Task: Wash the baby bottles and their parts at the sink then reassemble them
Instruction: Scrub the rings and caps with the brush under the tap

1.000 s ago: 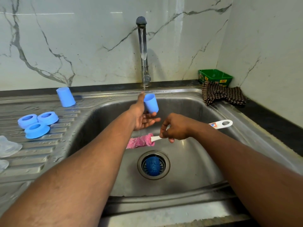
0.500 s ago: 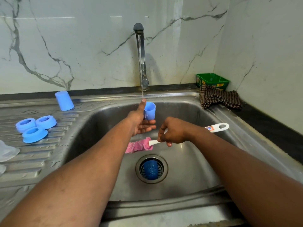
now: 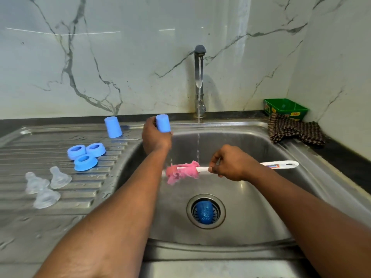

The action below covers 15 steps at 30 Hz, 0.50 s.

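Steel sink (image 3: 261,197) and ribbed drainboard (image 3: 40,141) are set against a marble wall; tap (image 3: 199,77) is running. A blue cap (image 3: 163,123) is gripped by the left hand (image 3: 155,137) at the basin's back-left rim. A pink bottle brush (image 3: 183,171) is clenched by the right hand (image 3: 230,163) over the basin. Another cap (image 3: 113,127), three rings (image 3: 86,155) and three clear nipples (image 3: 45,187) are laid on the drainboard. A green tub (image 3: 285,109) labelled "50", checked cloth (image 3: 295,131) beside.

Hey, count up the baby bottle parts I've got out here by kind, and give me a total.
Blue caps: 2, one standing on the drainboard, one held in the left hand
Blue collar rings: 3
Clear teats: 3
Total: 8
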### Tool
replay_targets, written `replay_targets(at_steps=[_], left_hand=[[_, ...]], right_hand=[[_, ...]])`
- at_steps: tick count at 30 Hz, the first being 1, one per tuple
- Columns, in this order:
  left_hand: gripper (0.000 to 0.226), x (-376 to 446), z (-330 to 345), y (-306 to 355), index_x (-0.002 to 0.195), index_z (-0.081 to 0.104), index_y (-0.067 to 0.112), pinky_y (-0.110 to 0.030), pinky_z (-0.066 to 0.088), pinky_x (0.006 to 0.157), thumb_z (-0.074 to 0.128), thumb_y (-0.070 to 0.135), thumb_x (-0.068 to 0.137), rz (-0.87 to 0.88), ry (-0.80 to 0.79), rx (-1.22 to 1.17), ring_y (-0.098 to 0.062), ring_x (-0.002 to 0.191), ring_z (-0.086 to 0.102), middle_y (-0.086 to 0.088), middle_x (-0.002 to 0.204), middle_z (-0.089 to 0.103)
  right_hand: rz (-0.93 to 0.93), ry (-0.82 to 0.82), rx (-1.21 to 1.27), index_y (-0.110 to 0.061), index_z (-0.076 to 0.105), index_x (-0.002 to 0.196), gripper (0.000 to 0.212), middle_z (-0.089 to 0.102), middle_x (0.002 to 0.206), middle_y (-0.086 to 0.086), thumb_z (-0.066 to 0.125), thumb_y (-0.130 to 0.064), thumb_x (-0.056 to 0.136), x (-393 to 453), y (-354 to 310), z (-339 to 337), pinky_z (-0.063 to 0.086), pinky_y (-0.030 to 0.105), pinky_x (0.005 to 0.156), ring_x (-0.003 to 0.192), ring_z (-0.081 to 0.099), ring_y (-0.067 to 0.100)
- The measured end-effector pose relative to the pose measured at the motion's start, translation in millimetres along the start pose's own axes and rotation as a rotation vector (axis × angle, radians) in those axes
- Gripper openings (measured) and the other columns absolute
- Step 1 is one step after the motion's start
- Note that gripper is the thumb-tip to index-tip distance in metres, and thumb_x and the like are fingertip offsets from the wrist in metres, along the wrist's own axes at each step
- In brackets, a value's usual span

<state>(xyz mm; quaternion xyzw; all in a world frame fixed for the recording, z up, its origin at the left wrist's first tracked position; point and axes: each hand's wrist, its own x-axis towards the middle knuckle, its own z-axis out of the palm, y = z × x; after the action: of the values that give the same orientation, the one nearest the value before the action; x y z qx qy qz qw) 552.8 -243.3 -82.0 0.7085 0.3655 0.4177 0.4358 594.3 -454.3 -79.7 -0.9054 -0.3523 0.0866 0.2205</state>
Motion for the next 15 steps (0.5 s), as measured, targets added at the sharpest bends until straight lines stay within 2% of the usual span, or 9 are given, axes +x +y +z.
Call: replay_targets(at_steps=[2, 8, 12, 15], left_hand=[[0.046, 10, -9, -6, 0.120, 0.059, 0.027, -0.036, 0.046, 0.092, 0.072, 0.014, 0.078, 0.052, 0.096, 0.176, -0.030, 0.108, 0.060, -0.001, 0.116, 0.067], [0.040, 39, -40, -13, 0.128, 0.053, 0.022, -0.040, 0.038, 0.102, 0.058, 0.014, 0.089, 0.002, 0.221, 0.295, -0.031, 0.117, 0.056, -0.008, 0.120, 0.064], [0.072, 43, -43, -20, 0.151, 0.029, 0.023, -0.040, 0.038, 0.103, 0.063, 0.012, 0.089, -0.105, 0.197, 0.417, -0.032, 0.121, 0.056, -0.013, 0.128, 0.060], [0.080, 46, -40, -21, 0.155, 0.018, 0.018, -0.042, 0.039, 0.103, 0.063, 0.012, 0.089, -0.117, 0.174, 0.451, -0.032, 0.123, 0.055, -0.014, 0.134, 0.057]], right_hand=[[0.007, 0.013, -0.009, -0.022, 0.072, 0.089, 0.011, 0.068, 0.082, -0.003, 0.078, -0.029, 0.084, 0, 2, -2, 0.055, 0.034, 0.077, 0.079, 0.065, 0.014], [-0.018, 0.064, 0.017, -0.024, 0.068, 0.095, 0.011, 0.062, 0.082, -0.007, 0.076, -0.025, 0.087, 3, 3, 3, 0.043, 0.024, 0.066, 0.077, 0.060, 0.009], [-0.029, 0.080, 0.038, -0.022, 0.072, 0.094, 0.009, 0.065, 0.080, -0.005, 0.076, -0.025, 0.086, 1, 3, -1, 0.044, 0.025, 0.066, 0.075, 0.062, 0.011], [-0.024, 0.045, 0.041, -0.021, 0.071, 0.093, 0.008, 0.065, 0.077, -0.004, 0.076, -0.022, 0.086, -4, 4, -1, 0.044, 0.023, 0.062, 0.073, 0.063, 0.010]])
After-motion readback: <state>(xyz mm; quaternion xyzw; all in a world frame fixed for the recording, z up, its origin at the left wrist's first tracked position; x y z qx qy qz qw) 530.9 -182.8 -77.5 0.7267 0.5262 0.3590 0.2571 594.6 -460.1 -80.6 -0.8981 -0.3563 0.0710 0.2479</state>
